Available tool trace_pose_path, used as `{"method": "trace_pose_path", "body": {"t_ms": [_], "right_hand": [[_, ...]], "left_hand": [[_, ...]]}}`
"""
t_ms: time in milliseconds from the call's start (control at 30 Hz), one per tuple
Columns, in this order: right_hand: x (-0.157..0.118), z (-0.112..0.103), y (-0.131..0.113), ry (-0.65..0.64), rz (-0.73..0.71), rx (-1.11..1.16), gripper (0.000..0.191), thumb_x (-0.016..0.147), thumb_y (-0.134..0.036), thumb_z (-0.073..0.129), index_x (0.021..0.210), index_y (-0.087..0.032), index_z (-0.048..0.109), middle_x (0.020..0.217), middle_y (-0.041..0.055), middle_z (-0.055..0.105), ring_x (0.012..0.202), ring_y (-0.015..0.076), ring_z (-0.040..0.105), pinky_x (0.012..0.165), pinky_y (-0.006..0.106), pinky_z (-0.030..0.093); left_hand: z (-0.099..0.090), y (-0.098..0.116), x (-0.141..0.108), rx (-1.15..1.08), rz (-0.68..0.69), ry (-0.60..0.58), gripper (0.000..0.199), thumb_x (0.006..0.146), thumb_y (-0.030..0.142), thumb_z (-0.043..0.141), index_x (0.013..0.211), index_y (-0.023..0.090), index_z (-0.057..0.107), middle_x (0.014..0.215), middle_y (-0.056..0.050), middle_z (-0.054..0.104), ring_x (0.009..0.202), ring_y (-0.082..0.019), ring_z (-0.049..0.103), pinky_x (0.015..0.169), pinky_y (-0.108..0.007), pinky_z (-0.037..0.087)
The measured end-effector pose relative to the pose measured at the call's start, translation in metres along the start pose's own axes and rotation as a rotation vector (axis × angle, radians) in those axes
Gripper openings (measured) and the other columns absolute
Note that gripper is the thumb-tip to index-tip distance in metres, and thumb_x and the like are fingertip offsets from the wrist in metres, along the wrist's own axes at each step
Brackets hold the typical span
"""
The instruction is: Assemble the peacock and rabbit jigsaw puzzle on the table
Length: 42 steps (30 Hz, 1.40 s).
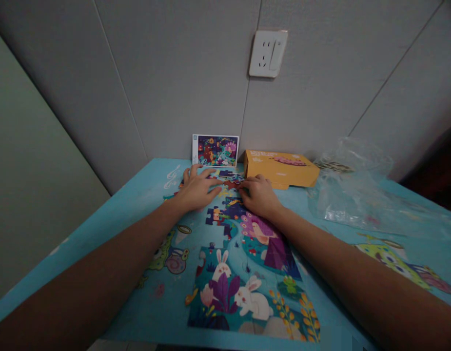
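Note:
A partly joined jigsaw puzzle (247, 273) lies on the table, showing white rabbits, a stream and a pink-feathered bird. Beyond its far edge are loose puzzle pieces (228, 174), some of them overlapping. My left hand (199, 189) is over the pieces at the left, fingers spread, with no piece visible in its grasp. Close by on the right, my right hand (261, 196) has its fingers bent together at a puzzle piece beside the loose pile. Its fingertips partly hide that piece.
A picture card (217, 150) leans against the wall, next to a yellow box (280, 168). Clear plastic bags (357, 195) lie at the right, near a stack of flat pieces (335, 166). The blue table cover (133, 214) has cartoon prints. A socket (268, 53) is on the wall.

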State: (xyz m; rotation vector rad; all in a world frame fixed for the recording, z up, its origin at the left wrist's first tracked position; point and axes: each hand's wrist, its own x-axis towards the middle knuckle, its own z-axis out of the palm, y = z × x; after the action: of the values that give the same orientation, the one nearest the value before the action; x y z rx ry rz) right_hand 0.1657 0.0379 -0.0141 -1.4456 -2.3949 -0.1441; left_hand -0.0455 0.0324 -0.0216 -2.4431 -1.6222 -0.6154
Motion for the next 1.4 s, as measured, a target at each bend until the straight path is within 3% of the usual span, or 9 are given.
{"method": "trace_pose_path", "body": {"t_ms": [133, 367, 500, 667, 1000, 1100, 1200, 1300, 1400], "right_hand": [[0.0, 0.001, 0.003, -0.006, -0.023, 0.045, 0.029, 0.083, -0.016, 0.049, 0.096, -0.019, 0.074, 0.103, 0.0081, 0.07, 0.098, 0.0263, 0.052, 0.08, 0.037, 0.035], [0.003, 0.006, 0.01, 0.016, -0.122, 0.161, 0.032, 0.077, -0.008, 0.049, 0.09, -0.02, 0.075, 0.102, 0.0053, 0.071, 0.098, 0.0226, 0.054, 0.087, 0.033, 0.036], [0.005, 0.006, 0.011, 0.078, -0.113, 0.056, 0.036, 0.09, -0.022, 0.045, 0.117, -0.017, 0.068, 0.117, 0.0124, 0.065, 0.102, 0.0239, 0.054, 0.091, 0.036, 0.033], [0.005, 0.005, 0.01, -0.058, -0.161, -0.054, 0.043, 0.098, -0.041, 0.033, 0.124, -0.025, 0.064, 0.11, 0.0111, 0.067, 0.098, 0.0236, 0.056, 0.09, 0.039, 0.029], [0.005, 0.001, 0.01, -0.019, -0.209, 0.028, 0.037, 0.096, -0.036, 0.04, 0.109, -0.019, 0.07, 0.102, 0.0086, 0.071, 0.095, 0.023, 0.053, 0.087, 0.036, 0.031], [0.005, 0.003, 0.012, 0.054, -0.162, 0.06, 0.036, 0.096, -0.034, 0.041, 0.113, -0.02, 0.069, 0.11, 0.0092, 0.069, 0.098, 0.0233, 0.053, 0.088, 0.036, 0.032], [0.005, 0.006, 0.014, 0.017, -0.149, 0.04, 0.039, 0.096, -0.038, 0.041, 0.119, -0.02, 0.067, 0.12, 0.011, 0.066, 0.103, 0.025, 0.052, 0.091, 0.039, 0.031], [0.005, 0.008, 0.014, -0.029, -0.182, 0.099, 0.039, 0.094, -0.038, 0.045, 0.124, -0.022, 0.064, 0.114, 0.0086, 0.069, 0.101, 0.0249, 0.051, 0.089, 0.038, 0.033], [0.004, 0.009, 0.014, 0.043, -0.137, 0.138, 0.044, 0.092, -0.034, 0.047, 0.131, -0.017, 0.057, 0.111, 0.0102, 0.069, 0.099, 0.0259, 0.049, 0.086, 0.037, 0.035]], "left_hand": [[0.002, 0.003, 0.0, -0.079, 0.119, -0.127, 0.035, 0.091, 0.047, 0.048, 0.116, 0.033, 0.068, 0.129, 0.001, 0.061, 0.124, -0.034, 0.032, 0.103, -0.056, 0.022], [-0.001, 0.005, 0.0, -0.128, 0.115, -0.115, 0.031, 0.09, 0.044, 0.049, 0.109, 0.027, 0.067, 0.121, -0.001, 0.065, 0.12, -0.031, 0.036, 0.101, -0.05, 0.027], [0.0, 0.005, -0.002, -0.128, 0.14, -0.157, 0.038, 0.092, 0.049, 0.043, 0.125, 0.038, 0.059, 0.136, 0.003, 0.056, 0.122, -0.032, 0.033, 0.101, -0.052, 0.024], [0.003, 0.004, -0.001, -0.076, 0.115, -0.165, 0.042, 0.092, 0.056, 0.04, 0.123, 0.038, 0.062, 0.134, 0.0, 0.057, 0.121, -0.034, 0.035, 0.099, -0.055, 0.022], [0.002, 0.001, -0.001, -0.086, 0.107, -0.125, 0.042, 0.092, 0.056, 0.041, 0.117, 0.034, 0.066, 0.126, -0.002, 0.062, 0.12, -0.032, 0.037, 0.099, -0.054, 0.023], [0.003, -0.001, 0.0, -0.095, 0.097, -0.092, 0.037, 0.091, 0.055, 0.045, 0.113, 0.036, 0.068, 0.123, 0.0, 0.063, 0.118, -0.03, 0.039, 0.1, -0.053, 0.022], [0.003, 0.0, 0.0, -0.092, 0.079, -0.085, 0.039, 0.09, 0.054, 0.047, 0.119, 0.035, 0.065, 0.125, -0.002, 0.062, 0.118, -0.03, 0.039, 0.101, -0.053, 0.023], [0.001, 0.001, 0.0, -0.091, 0.076, -0.111, 0.044, 0.09, 0.053, 0.046, 0.128, 0.035, 0.059, 0.127, -0.003, 0.061, 0.118, -0.03, 0.039, 0.102, -0.053, 0.023], [0.002, 0.001, -0.001, -0.086, 0.089, -0.141, 0.043, 0.09, 0.054, 0.045, 0.128, 0.038, 0.058, 0.129, -0.002, 0.059, 0.12, -0.032, 0.037, 0.101, -0.055, 0.023]]}}
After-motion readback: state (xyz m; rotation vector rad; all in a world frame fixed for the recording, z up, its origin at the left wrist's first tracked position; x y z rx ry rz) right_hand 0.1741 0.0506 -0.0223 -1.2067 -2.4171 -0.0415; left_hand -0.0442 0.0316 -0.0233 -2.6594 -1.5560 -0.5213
